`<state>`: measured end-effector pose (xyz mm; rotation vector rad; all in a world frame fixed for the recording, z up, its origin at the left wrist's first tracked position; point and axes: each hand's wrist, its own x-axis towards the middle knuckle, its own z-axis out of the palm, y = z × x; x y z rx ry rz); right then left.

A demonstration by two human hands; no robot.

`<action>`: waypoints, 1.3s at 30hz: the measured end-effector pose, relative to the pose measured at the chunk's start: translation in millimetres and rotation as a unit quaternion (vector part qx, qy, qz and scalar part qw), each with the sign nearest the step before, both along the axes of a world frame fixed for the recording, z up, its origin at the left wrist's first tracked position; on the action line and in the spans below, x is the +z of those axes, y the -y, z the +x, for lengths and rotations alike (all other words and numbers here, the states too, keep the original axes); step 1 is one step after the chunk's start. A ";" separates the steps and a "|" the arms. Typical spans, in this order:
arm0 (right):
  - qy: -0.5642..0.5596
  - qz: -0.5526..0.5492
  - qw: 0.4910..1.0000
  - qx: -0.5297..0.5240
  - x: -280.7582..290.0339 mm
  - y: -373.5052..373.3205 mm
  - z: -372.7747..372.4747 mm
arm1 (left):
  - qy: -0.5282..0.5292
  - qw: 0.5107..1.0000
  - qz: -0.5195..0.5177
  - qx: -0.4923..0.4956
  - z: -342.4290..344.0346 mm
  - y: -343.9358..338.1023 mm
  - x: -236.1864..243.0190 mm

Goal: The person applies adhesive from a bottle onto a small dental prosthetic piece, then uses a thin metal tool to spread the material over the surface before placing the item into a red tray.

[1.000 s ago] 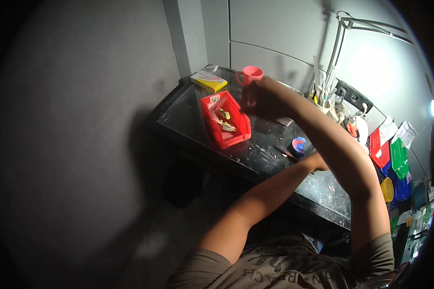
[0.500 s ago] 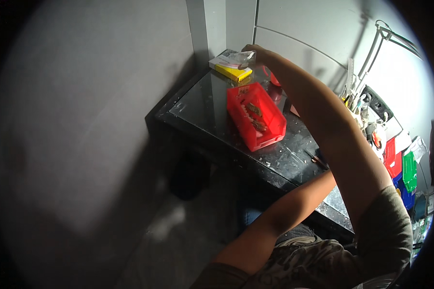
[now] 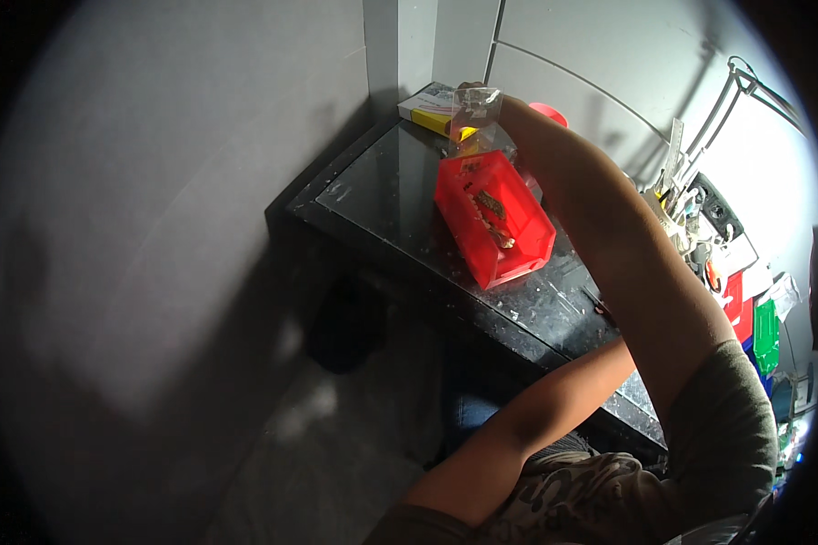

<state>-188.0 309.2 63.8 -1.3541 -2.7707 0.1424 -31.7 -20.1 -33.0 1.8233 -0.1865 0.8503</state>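
My right arm stretches across the bench to its far end, where my right hand [image 3: 507,113] pinches a clear plastic bag [image 3: 478,94]. The bag hangs between a white and yellow box [image 3: 424,113] and the far end of a red plastic bin [image 3: 454,202]. Inside the bin lie a few brownish, rough-looking pieces [image 3: 491,205] and a small pale-tipped item, too small to make out. My left forearm [image 3: 573,386] passes under my right arm, which hides my left hand.
A black bench [image 3: 377,195] with pale specks stands against the grey walls. Behind my right arm shows a red round item [image 3: 549,114]. To the right are a lamp arm [image 3: 720,111], a steel ruler [image 3: 674,150], crowded tools, and red and green bins [image 3: 766,338].
The clear bag now hangs upright and more spread out, close to the red bin's far end. The view has shifted slightly. My left arm stays much the same.
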 end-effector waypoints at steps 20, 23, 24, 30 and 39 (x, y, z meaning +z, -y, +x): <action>0.106 0.021 0.992 -0.062 103.8 31.9 56.5 | 0.037 0.997 -0.067 0.018 23.3 1.4 24.4; 0.076 0.078 0.994 -0.006 155.8 98.3 44.7 | -0.042 0.977 -0.207 0.004 25.6 -6.7 13.7; 0.074 0.057 0.995 -0.021 166.5 121.5 45.0 | -0.008 0.981 -0.190 0.046 23.5 -7.1 8.0; 0.150 0.012 0.987 -0.054 219.5 281.5 106.0 | -0.104 0.956 -0.265 -0.066 25.2 5.1 21.7; -0.020 0.088 0.993 -0.076 186.4 481.2 237.1 | -0.094 0.943 -0.314 -0.048 9.0 -1.6 22.3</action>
